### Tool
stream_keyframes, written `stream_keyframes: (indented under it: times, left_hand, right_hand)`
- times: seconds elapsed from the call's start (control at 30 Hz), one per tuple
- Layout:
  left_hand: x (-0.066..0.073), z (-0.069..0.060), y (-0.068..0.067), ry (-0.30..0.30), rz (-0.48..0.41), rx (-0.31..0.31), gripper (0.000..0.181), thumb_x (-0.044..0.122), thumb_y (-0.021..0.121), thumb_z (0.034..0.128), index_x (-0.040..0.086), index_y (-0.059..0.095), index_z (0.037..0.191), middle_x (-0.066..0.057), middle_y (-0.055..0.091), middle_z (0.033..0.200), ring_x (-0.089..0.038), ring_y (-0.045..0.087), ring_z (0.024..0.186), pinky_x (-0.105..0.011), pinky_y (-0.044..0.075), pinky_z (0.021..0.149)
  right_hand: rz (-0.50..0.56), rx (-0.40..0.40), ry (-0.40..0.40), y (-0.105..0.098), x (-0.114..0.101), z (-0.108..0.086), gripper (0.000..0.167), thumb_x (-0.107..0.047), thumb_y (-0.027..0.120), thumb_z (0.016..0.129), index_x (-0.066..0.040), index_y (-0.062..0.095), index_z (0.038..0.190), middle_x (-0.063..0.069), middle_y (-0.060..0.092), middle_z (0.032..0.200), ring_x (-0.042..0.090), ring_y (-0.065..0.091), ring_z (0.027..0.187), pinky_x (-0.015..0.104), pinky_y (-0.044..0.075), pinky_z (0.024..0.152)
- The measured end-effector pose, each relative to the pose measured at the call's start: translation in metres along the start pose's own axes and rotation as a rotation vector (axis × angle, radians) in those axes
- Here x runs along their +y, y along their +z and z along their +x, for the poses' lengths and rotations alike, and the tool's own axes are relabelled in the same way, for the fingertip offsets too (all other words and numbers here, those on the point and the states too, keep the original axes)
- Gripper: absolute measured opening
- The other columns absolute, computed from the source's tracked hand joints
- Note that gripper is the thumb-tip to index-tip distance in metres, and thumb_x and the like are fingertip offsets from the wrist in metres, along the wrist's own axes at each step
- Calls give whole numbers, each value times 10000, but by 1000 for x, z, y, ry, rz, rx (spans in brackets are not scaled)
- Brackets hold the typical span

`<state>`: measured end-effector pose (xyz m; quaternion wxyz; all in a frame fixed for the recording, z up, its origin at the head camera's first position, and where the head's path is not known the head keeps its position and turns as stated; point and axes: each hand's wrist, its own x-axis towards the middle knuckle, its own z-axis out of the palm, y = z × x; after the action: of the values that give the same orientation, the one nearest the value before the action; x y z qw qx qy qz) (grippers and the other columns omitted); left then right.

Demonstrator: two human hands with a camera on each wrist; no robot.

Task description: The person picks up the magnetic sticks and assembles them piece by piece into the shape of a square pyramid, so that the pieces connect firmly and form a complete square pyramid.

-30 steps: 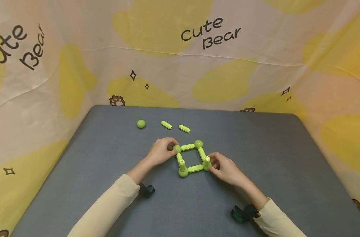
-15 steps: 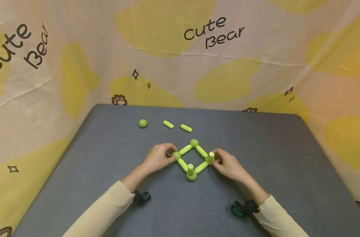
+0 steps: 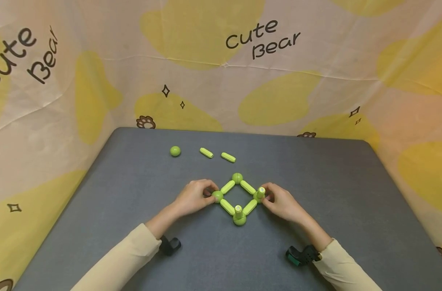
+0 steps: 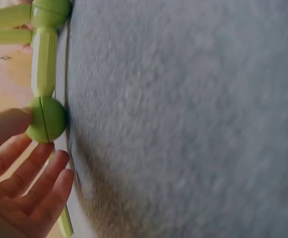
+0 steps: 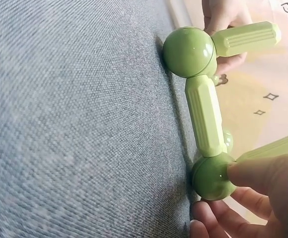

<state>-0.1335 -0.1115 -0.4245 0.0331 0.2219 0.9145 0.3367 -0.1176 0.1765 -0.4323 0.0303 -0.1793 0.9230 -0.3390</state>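
Four green balls joined by four light-green rods form a diamond-shaped frame on the table. My left hand (image 3: 196,197) pinches its left ball (image 3: 217,196) between thumb and fingers; the left wrist view shows the thumb on that ball (image 4: 47,119). At the right corner, my right hand (image 3: 282,202) pinches another ball (image 5: 213,176), which bears an upright rod (image 3: 261,192). A second upright rod (image 3: 238,211) stands on the near ball (image 3: 239,220). The far ball (image 3: 237,178) is untouched.
Beyond the frame lie a loose green ball (image 3: 175,151) and two loose rods, one on the left (image 3: 206,152) and one on the right (image 3: 228,157). Patterned cloth walls (image 3: 191,81) rise behind and beside the grey table (image 3: 97,194).
Between my hands the frame has turned from a near-square stance to a diamond, its near ball shifting right. Lately it has also moved slightly nearer. Both hands keep hold of their balls.
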Motion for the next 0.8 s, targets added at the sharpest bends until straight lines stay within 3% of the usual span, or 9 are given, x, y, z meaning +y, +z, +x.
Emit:
stream_keyframes:
  times: [0.13, 0.23, 0.47, 0.8]
  left_hand:
    - [-3, 8, -8, 36, -22, 0, 178, 143, 711, 783, 115, 676, 956, 0, 673, 931, -101, 645, 780, -253, 503, 673]
    - [-7, 17, -14, 45, -25, 48, 185, 140, 701, 793, 88, 671, 968, -20, 667, 941, -147, 653, 808, -288, 513, 688]
    - [-24, 43, -24, -7, -5, 236, 164, 159, 684, 810, 91, 680, 958, -35, 655, 955, -196, 639, 881, -324, 527, 722]
    - [-37, 71, -33, -130, 90, 279, 361, 206, 702, 805, 124, 624, 1148, -68, 580, 1192, -271, 577, 1033, -426, 468, 807]
  right_hand:
    - [6, 0, 0, 0, 0, 0, 221, -51, 622, 822, -78, 590, 1039, 40, 603, 931, 105, 591, 759, 251, 467, 642]
    - [3, 5, -2, 0, 0, -1, 218, -49, 622, 821, -82, 592, 1034, 34, 603, 923, 101, 588, 756, 252, 465, 645]
    - [0, 17, -11, 0, 1, -1, 215, -48, 624, 817, -89, 595, 1026, 29, 603, 915, 93, 577, 749, 255, 465, 651]
    - [21, 12, 4, 1, 2, -1, 224, -58, 626, 825, -91, 596, 1045, 32, 609, 937, 98, 592, 770, 243, 468, 647]
